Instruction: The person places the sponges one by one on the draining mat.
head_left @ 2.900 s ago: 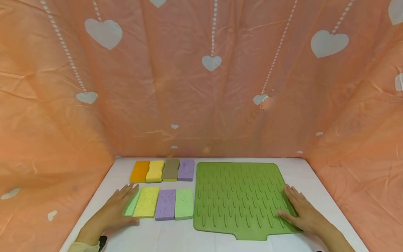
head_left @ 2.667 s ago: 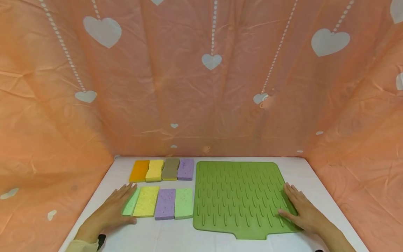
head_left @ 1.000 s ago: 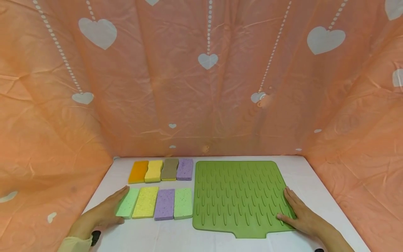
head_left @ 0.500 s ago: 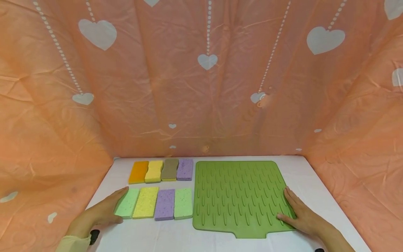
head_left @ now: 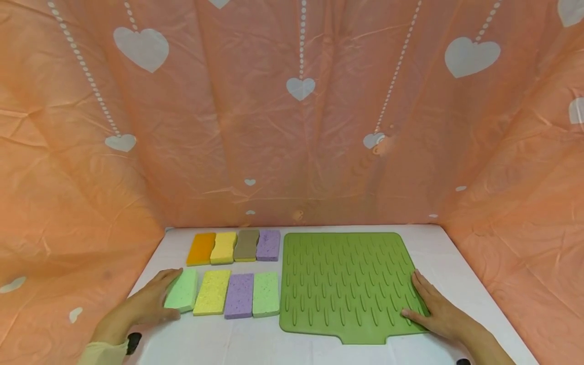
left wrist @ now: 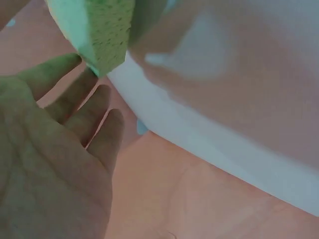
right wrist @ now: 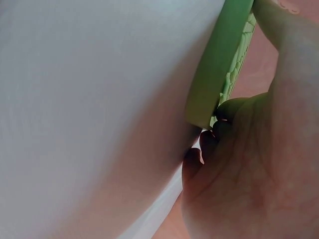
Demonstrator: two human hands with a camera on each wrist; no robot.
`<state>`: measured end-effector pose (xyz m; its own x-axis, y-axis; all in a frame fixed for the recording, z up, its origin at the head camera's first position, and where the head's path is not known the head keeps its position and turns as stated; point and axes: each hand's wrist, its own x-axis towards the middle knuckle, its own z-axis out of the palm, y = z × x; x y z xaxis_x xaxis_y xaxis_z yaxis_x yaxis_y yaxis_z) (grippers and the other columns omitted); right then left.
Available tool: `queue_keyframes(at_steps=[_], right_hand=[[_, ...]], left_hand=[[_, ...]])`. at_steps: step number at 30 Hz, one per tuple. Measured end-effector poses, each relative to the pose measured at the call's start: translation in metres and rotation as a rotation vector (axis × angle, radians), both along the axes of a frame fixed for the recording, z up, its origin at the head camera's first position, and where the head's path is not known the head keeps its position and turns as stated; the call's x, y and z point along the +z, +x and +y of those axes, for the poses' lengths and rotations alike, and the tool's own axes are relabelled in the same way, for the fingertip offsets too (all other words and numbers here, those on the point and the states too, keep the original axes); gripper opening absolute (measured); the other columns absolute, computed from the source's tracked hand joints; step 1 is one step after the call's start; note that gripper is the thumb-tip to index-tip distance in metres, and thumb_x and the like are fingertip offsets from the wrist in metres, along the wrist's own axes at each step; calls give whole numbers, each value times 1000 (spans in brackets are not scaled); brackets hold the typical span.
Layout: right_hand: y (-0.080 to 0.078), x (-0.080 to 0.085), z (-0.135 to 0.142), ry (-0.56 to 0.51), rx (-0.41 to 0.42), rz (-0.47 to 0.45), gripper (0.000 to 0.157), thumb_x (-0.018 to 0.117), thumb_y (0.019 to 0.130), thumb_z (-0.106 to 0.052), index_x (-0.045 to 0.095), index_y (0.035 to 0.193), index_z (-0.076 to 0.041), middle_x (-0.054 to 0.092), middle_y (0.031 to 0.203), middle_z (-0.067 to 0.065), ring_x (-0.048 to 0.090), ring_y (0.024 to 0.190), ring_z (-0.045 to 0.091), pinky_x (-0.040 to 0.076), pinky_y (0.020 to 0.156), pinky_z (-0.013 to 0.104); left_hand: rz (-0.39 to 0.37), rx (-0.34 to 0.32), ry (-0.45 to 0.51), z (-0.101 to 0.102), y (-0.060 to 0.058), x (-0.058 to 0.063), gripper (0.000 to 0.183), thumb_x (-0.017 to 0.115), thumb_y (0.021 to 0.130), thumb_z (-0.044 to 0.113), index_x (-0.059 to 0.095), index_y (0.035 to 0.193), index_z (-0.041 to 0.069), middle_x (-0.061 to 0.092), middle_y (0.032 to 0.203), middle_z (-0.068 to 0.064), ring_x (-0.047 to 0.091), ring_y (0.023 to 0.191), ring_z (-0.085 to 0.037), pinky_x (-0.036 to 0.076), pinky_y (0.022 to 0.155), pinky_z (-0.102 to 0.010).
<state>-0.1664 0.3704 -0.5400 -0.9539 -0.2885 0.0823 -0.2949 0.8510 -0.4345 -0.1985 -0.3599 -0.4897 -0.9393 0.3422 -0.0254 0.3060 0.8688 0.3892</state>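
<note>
In the head view, my left hand (head_left: 148,305) pinches the light green sponge (head_left: 182,291) at the left end of the front row, fingers along its left side and thumb at its near corner. The left wrist view has this sponge (left wrist: 109,35) tilted, with fingertips against its edge. To its right lie a yellow sponge (head_left: 212,292), a purple sponge (head_left: 239,295) and a second light green sponge (head_left: 266,294). My right hand (head_left: 439,310) rests at the right edge of a green ridged mat (head_left: 342,284), thumb on top and fingers extended along the edge.
A back row holds an orange sponge (head_left: 201,249), a wavy yellow sponge (head_left: 223,248), a grey-brown sponge (head_left: 247,246) and another purple sponge (head_left: 268,246). Everything lies on a white tabletop (head_left: 255,344). Orange curtains (head_left: 228,126) with heart prints enclose the back and sides.
My left hand has shifted left and taken hold of the end light green sponge, which has moved and tilted, widening the gap to the yellow one. My right hand and the mat have stayed put.
</note>
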Motion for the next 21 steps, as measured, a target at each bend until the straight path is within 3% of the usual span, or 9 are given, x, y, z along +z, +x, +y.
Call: queue_keyframes(at_steps=[6, 11, 21], right_hand=[[0, 0, 0, -1, 0, -10, 105, 76, 98, -50, 21, 167, 8, 19, 173, 32, 30, 151, 61, -7, 99, -7], [0, -2, 0, 4, 0, 9, 106, 77, 97, -49, 22, 167, 9, 21, 172, 33, 31, 150, 61, -7, 99, -6], [1, 0, -1, 12, -5, 16, 105, 76, 97, -50, 23, 167, 8, 21, 173, 31, 32, 150, 60, -7, 98, -6]], left_hand=[[52, 23, 27, -1, -2, 0, 113, 99, 75, 34, 38, 157, -14, 38, 148, -30, 53, 129, -46, 49, 106, -64], [145, -23, 42, 8, -6, 1, 110, 99, 77, 35, 40, 155, -15, 40, 145, -29, 53, 128, -45, 53, 101, -56], [125, -34, 113, 42, -18, 6, 108, 95, 82, 39, 38, 158, -13, 36, 151, -34, 42, 138, -51, 44, 111, -71]])
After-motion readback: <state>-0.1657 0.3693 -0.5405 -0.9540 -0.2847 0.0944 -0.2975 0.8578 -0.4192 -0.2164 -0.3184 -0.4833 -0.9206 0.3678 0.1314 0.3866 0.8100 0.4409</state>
